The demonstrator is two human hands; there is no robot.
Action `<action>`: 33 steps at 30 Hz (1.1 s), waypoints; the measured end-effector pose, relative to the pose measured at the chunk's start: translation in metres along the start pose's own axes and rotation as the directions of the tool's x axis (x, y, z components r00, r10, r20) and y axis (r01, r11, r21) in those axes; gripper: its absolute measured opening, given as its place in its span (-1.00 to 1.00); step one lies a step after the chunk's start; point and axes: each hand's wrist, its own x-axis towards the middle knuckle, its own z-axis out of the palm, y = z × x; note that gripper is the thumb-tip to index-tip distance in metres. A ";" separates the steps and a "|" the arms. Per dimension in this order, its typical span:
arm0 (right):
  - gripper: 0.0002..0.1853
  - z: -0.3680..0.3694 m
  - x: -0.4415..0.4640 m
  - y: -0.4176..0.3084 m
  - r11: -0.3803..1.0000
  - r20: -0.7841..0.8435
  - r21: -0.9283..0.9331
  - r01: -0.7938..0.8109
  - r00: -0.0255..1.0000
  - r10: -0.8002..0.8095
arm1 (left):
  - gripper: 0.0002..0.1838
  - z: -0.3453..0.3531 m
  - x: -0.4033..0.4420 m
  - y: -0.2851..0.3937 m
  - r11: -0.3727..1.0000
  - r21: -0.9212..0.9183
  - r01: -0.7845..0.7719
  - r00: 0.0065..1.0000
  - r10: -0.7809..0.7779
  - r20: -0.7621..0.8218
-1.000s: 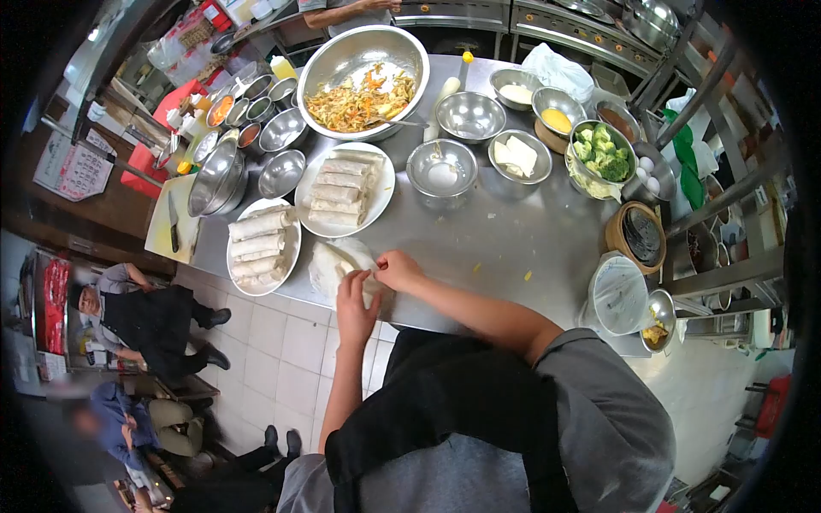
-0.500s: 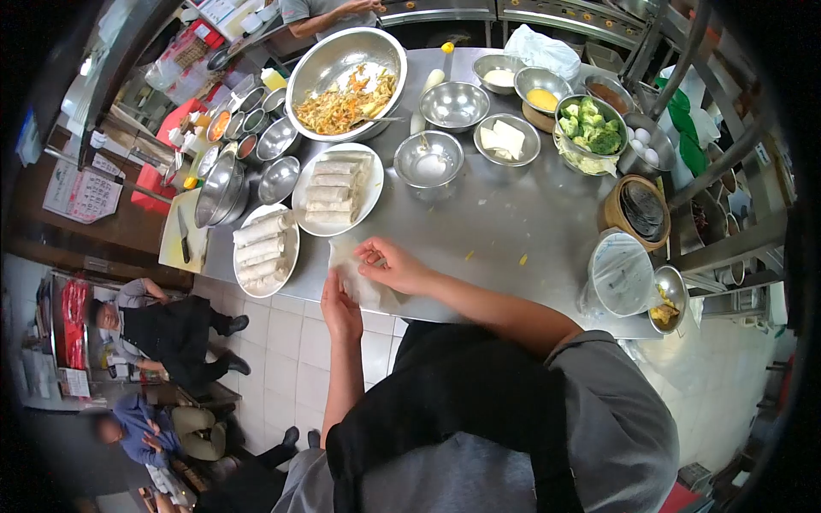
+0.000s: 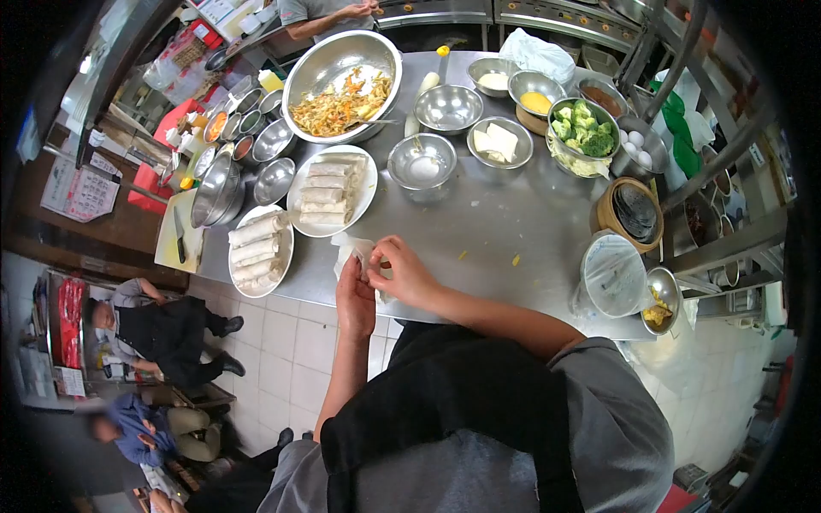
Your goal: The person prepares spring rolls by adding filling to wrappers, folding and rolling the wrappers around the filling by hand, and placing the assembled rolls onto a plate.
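A thin, pale spring roll wrapper [image 3: 349, 245] is bunched between my hands at the table's front edge. My left hand [image 3: 355, 297] is upright, palm inward, with its fingers against the wrapper. From the right, my right hand [image 3: 400, 272] bends over it with thumb and fingertips pinched on the sheet. Both hands partly cover the wrapper, so any filling inside is hidden. Just left of it, several rolled spring rolls [image 3: 254, 248] lie on a white oval plate [image 3: 286, 272]. Behind that, a second white plate [image 3: 364, 195] carries more spring rolls [image 3: 325, 195].
A large steel bowl [image 3: 304, 70] of shredded vegetable filling [image 3: 346, 109] stands at the back. Behind the table's middle are several small steel bowls [image 3: 422, 162], with broccoli [image 3: 584, 128] and eggs [image 3: 633, 145] rightward. A knife [image 3: 179, 235] lies far left. People [image 3: 167, 329] are beyond the table.
The wrapper, spread flatter before, is now gathered up between my hands. My right hand has closed into a pinch, and my left hand has shifted slightly right.
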 end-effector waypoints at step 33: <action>-0.75 -0.024 -0.012 0.021 0.973 -0.026 -0.192 -0.126 0.992 0.123 | -0.79 -0.018 -0.004 -0.020 0.981 0.074 0.177 0.977 -0.166 -0.133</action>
